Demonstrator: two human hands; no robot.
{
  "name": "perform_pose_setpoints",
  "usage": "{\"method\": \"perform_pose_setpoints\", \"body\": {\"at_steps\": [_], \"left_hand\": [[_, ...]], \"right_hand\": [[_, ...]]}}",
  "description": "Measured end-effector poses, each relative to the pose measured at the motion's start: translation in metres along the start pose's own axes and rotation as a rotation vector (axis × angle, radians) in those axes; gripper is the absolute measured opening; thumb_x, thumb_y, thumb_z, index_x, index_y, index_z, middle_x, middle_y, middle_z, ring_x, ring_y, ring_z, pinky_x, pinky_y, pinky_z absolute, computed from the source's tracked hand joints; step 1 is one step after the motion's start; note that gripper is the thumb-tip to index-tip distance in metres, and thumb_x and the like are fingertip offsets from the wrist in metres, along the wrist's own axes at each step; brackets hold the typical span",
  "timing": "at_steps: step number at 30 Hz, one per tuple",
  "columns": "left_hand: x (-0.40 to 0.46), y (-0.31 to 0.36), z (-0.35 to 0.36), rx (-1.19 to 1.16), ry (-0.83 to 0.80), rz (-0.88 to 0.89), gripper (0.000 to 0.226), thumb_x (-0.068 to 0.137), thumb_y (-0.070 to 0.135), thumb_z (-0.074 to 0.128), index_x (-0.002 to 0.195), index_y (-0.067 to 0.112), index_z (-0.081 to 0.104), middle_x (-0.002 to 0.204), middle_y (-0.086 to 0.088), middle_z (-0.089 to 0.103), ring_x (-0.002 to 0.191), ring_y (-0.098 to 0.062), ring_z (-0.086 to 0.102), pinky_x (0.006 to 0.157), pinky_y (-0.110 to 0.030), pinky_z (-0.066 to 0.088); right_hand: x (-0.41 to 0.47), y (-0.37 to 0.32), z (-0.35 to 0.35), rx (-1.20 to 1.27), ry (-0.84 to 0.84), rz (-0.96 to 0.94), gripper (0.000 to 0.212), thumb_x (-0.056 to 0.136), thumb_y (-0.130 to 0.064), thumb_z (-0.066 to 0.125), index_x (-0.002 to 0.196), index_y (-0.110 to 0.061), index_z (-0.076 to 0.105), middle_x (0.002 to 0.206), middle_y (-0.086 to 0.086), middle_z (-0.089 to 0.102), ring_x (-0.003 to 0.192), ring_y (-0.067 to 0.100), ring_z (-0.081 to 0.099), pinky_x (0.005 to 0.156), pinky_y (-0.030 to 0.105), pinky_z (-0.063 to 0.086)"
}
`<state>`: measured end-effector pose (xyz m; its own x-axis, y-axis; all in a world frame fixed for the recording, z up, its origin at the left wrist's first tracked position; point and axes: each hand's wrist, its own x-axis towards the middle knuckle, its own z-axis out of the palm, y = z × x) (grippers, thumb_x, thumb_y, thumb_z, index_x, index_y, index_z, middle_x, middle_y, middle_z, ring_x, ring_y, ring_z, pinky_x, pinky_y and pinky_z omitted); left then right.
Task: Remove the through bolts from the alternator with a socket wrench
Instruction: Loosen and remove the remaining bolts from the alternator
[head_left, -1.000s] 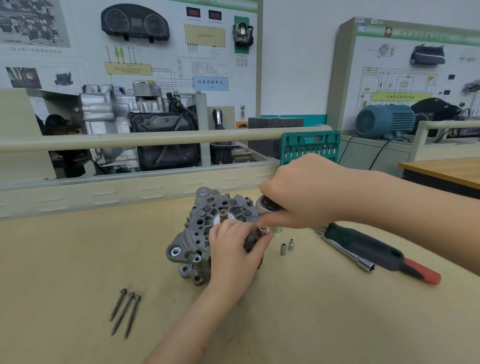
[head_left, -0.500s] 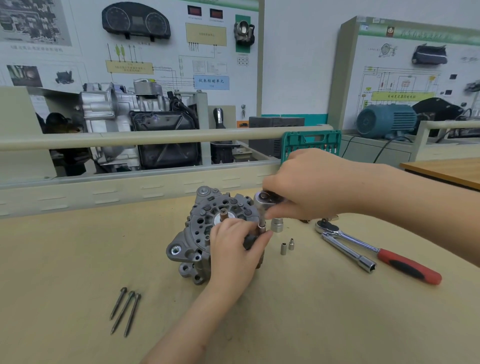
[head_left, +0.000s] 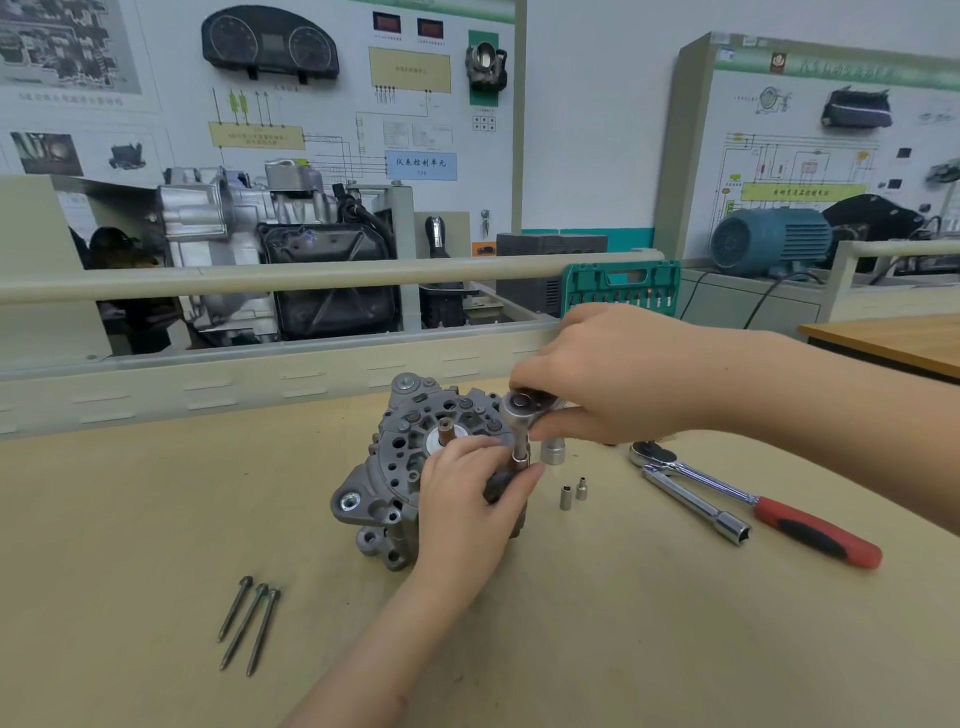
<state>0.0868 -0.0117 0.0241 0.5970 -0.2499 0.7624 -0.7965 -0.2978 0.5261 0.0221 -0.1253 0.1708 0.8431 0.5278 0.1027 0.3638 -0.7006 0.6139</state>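
The alternator (head_left: 415, 467) stands on the bench (head_left: 623, 623), near its middle, with its slotted rear face turned up and toward the camera. The left hand (head_left: 467, 499) lies over the right front part of the housing, fingers curled round its edge and gripping it. Its fingertips reach up beside the socket (head_left: 520, 460), which stands upright on the alternator's right rim.

The right hand (head_left: 618, 374) comes in from the right and sits just above and to the right of the left hand. It grips the round head of the small ratchet (head_left: 522, 408) between thumb and curled fingers; the handle is hidden inside the palm. The ratchet head sits straight above the socket, joined to it by a short shaft, so the tool stands directly over the alternator's right edge, between the two hands. The bolt under the socket cannot be seen.

Three long bolts (head_left: 249, 623) lie side by side on the bench, well apart from the alternator, to its front left. Just right of the alternator stand a larger loose socket (head_left: 553, 451) and two small sockets (head_left: 573, 492). Farther right lie a second ratchet with a red and black handle (head_left: 779, 514) and a chrome extension bar (head_left: 696, 506), touching near their heads. A green tool case (head_left: 621, 286) stands open behind the bench rail.
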Motion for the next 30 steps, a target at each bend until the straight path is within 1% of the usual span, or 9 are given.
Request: {"method": "perform_pose_setpoints", "body": {"at_steps": [2, 5, 10, 15, 17, 20, 22, 26, 30], "left_hand": [[0.000, 0.000, 0.000, -0.008, 0.024, -0.005, 0.020, 0.076, 0.027, 0.069, 0.069, 0.009, 0.067, 0.072, 0.020, 0.055, 0.081, 0.005, 0.046, 0.081, -0.037, 0.039], [0.001, 0.000, 0.001, -0.010, 0.033, 0.003, 0.011, 0.075, 0.023, 0.072, 0.072, 0.013, 0.068, 0.069, 0.026, 0.048, 0.081, 0.008, 0.046, 0.079, -0.035, 0.037], [0.001, -0.001, -0.001, -0.024, -0.013, 0.004, 0.026, 0.078, 0.031, 0.064, 0.069, 0.007, 0.062, 0.073, 0.012, 0.058, 0.080, -0.001, 0.049, 0.080, -0.038, 0.041], [0.001, 0.001, -0.003, -0.037, -0.011, -0.011, 0.026, 0.077, 0.028, 0.065, 0.065, 0.006, 0.059, 0.068, 0.015, 0.052, 0.076, -0.002, 0.046, 0.077, -0.036, 0.040], [0.000, 0.002, -0.002, -0.041, 0.023, -0.032, 0.022, 0.075, 0.021, 0.072, 0.063, 0.008, 0.060, 0.065, 0.018, 0.050, 0.076, -0.001, 0.047, 0.077, -0.033, 0.037], [0.000, 0.003, -0.001, -0.038, 0.040, -0.047, 0.017, 0.073, 0.019, 0.074, 0.063, 0.011, 0.062, 0.062, 0.022, 0.048, 0.076, 0.003, 0.046, 0.078, -0.031, 0.032], [-0.001, 0.003, -0.001, -0.033, 0.037, -0.037, 0.017, 0.074, 0.020, 0.073, 0.064, 0.012, 0.061, 0.062, 0.022, 0.046, 0.075, 0.002, 0.046, 0.077, -0.032, 0.032], [-0.001, 0.002, -0.002, -0.027, 0.002, -0.043, 0.015, 0.079, 0.025, 0.068, 0.074, 0.011, 0.064, 0.073, 0.021, 0.050, 0.081, 0.005, 0.044, 0.083, -0.025, 0.030], [-0.003, 0.001, -0.004, 0.002, -0.026, -0.009, 0.019, 0.081, 0.025, 0.066, 0.073, 0.008, 0.064, 0.075, 0.017, 0.053, 0.079, 0.004, 0.041, 0.086, -0.010, 0.023]], "right_hand": [[-0.001, -0.002, -0.002, -0.039, 0.005, 0.030, 0.048, 0.087, -0.060, 0.027, 0.088, -0.016, 0.048, 0.062, -0.004, 0.041, 0.077, 0.024, 0.055, 0.075, 0.030, 0.037], [-0.001, -0.007, 0.000, -0.037, 0.016, 0.054, 0.051, 0.084, -0.062, 0.022, 0.080, -0.016, 0.043, 0.056, -0.004, 0.036, 0.068, 0.024, 0.052, 0.071, 0.030, 0.038], [0.003, -0.005, 0.005, -0.012, 0.016, 0.037, 0.027, 0.095, -0.042, 0.030, 0.093, -0.018, 0.041, 0.092, -0.002, 0.059, 0.087, 0.022, 0.055, 0.100, 0.033, 0.030], [0.003, -0.002, 0.005, -0.058, 0.007, 0.014, 0.031, 0.095, -0.041, 0.033, 0.108, -0.017, 0.049, 0.103, -0.002, 0.059, 0.103, 0.021, 0.052, 0.104, 0.033, 0.025], [0.003, -0.002, 0.001, -0.090, 0.021, 0.011, 0.038, 0.092, -0.049, 0.031, 0.100, -0.017, 0.050, 0.091, -0.001, 0.060, 0.095, 0.022, 0.056, 0.102, 0.033, 0.028], [0.001, -0.004, -0.006, -0.115, -0.012, 0.056, 0.056, 0.083, -0.063, 0.023, 0.083, -0.015, 0.052, 0.060, -0.004, 0.045, 0.062, 0.019, 0.050, 0.092, 0.033, 0.035], [0.001, -0.008, -0.005, -0.080, -0.028, 0.091, 0.053, 0.084, -0.062, 0.023, 0.078, -0.015, 0.047, 0.058, -0.003, 0.042, 0.055, 0.016, 0.042, 0.084, 0.033, 0.039], [0.003, -0.007, 0.002, -0.010, -0.035, 0.068, 0.029, 0.096, -0.040, 0.031, 0.100, -0.016, 0.046, 0.099, 0.001, 0.057, 0.095, 0.021, 0.050, 0.086, 0.034, 0.042], [0.003, -0.002, 0.003, -0.037, -0.051, 0.029, 0.027, 0.097, -0.034, 0.035, 0.115, -0.017, 0.045, 0.108, -0.001, 0.056, 0.104, 0.019, 0.047, 0.091, 0.033, 0.039]]}}
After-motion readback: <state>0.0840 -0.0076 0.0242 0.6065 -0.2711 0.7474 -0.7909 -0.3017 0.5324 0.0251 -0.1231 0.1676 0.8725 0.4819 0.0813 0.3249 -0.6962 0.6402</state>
